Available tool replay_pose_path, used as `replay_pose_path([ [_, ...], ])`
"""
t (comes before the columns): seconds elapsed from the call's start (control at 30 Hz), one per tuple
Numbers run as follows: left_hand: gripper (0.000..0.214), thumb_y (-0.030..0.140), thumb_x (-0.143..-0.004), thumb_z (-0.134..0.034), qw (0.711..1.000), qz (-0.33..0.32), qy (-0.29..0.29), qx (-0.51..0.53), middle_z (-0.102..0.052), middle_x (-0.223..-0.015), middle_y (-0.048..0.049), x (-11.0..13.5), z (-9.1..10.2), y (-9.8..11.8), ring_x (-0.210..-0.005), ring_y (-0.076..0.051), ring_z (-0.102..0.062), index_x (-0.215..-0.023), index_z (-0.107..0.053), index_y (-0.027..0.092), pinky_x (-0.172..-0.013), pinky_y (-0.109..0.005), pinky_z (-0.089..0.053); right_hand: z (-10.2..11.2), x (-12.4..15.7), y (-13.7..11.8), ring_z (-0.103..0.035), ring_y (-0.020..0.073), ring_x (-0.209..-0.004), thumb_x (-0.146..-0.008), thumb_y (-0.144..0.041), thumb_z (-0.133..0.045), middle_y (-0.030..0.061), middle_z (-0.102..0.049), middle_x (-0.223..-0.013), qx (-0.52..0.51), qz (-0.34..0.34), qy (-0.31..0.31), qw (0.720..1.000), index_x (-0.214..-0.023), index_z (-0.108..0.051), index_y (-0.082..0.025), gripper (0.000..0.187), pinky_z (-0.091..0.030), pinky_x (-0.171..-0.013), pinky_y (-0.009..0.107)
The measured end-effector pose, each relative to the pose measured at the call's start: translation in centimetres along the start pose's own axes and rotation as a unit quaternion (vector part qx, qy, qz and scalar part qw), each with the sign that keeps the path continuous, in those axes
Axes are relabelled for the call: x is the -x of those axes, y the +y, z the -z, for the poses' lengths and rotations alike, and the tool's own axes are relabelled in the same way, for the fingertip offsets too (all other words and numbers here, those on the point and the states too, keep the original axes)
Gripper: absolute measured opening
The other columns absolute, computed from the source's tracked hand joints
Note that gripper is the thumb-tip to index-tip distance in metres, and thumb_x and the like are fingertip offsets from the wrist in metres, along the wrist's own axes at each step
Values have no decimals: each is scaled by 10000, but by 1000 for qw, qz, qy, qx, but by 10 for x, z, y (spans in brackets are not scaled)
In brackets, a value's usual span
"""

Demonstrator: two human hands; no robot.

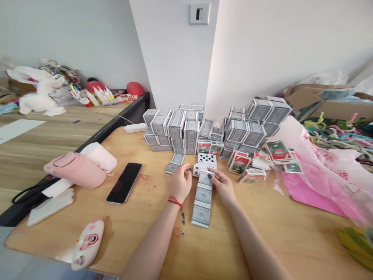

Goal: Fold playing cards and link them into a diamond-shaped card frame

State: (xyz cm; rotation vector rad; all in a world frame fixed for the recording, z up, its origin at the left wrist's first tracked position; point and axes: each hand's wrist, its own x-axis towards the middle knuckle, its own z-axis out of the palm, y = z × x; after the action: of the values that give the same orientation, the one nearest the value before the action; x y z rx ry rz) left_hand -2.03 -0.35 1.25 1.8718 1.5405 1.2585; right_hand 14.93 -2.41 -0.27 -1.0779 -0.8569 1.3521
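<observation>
My right hand (223, 186) has its thumb on the back of the top playing card (206, 177), with fingers at the card's far edge. Below it, two more patterned card backs, one in the middle (203, 195) and one at the near end (201, 214), continue a strip on the table. To the left of the strip, my left hand (182, 182) is closed with curled fingers; whether anything is in them is hidden. Just beyond both hands lie face-up spade cards (207, 158). Face-down cards (175, 163) rest beyond my left hand.
Stacked grey-patterned card packs form a left block (176, 130) and a right block (250, 126). Red-and-green card boxes (239, 162) stand right of my hands. A phone (124, 182), pink cup (77, 170) and white case (88, 244) lie left. Pink plastic (309, 192) covers the right side.
</observation>
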Motion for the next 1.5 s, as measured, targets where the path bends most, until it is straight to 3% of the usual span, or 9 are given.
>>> replay_pose_path([
  [0.1,339,146,-752,-489,989,3,98,-107,-566,-982,-105,-10,12,-11,-1008,-259,-487,-1091,-497,173,-889,-415,-364,2,-1,3,-631,212,-770,-608,-428,-704,65,-685,-902,3,3,3,1000,-1009,-619,-191,473,-495,-662,317],
  [0.2,566,250,-693,-599,978,25,125,-167,-496,-1135,-167,-16,16,-22,-1122,-316,-412,-1201,-392,111,-919,-460,-339,3,-2,4,-624,203,-722,-635,-455,-672,54,-682,-872,19,13,16,1000,-956,-627,-197,414,-488,-613,303],
  [0.3,706,323,-657,-643,976,50,101,-188,-481,-1160,-203,-19,12,-30,-1137,-342,-403,-1243,-331,84,-904,-483,-347,2,-1,3,-608,187,-662,-652,-460,-654,39,-679,-813,34,23,36,999,-878,-633,-198,347,-465,-555,277],
  [0.57,659,240,-674,-633,992,62,61,-97,-520,-1108,-128,-19,6,-33,-1013,-249,-524,-1249,-318,164,-859,-403,-425,-2,3,-7,-554,125,-554,-651,-391,-680,1,-651,-700,-4,10,49,999,-782,-638,-189,245,-415,-491,213],
  [0.77,602,245,-678,-640,997,3,67,-25,-462,-1154,-137,-19,9,-20,-1055,-229,-503,-1208,-367,163,-907,-382,-411,0,3,-12,-598,157,-630,-654,-360,-676,31,-680,-796,-53,-19,21,998,-1029,-611,-208,410,-456,-550,244],
  [0.93,370,229,-781,-525,994,-67,4,89,-532,-1093,-97,-12,4,-3,-1025,-178,-526,-1139,-439,193,-938,-363,-386,-1,4,-15,-605,154,-701,-654,-314,-683,27,-678,-888,-137,-48,-1,989,-1113,-577,-232,479,-467,-619,251],
  [1.1,257,369,-806,-487,969,48,34,241,-581,-996,-84,-10,-10,-1,-905,-162,-570,-978,-540,184,-771,-287,-458,-4,4,-14,-573,130,-611,-632,-278,-718,10,-670,-783,-168,-82,-12,982,-978,-634,-215,361,-443,-549,225],
  [1.23,323,498,-781,-470,934,164,36,315,-566,-713,-13,-12,-16,-7,-630,-121,-542,-796,-526,180,-562,-229,-420,-7,4,-12,-549,117,-563,-616,-272,-740,-2,-645,-701,-182,-100,-22,978,-880,-645,-200,290,-424,-512,218],
  [1.5,316,520,-795,-428,934,192,20,301,-472,-632,16,-9,-17,-9,-493,-107,-428,-786,-485,209,-491,-239,-364,-11,8,-14,-511,98,-534,-630,-271,-736,-23,-603,-648,-200,-106,-50,973,-788,-612,-204,212,-389,-503,208],
])
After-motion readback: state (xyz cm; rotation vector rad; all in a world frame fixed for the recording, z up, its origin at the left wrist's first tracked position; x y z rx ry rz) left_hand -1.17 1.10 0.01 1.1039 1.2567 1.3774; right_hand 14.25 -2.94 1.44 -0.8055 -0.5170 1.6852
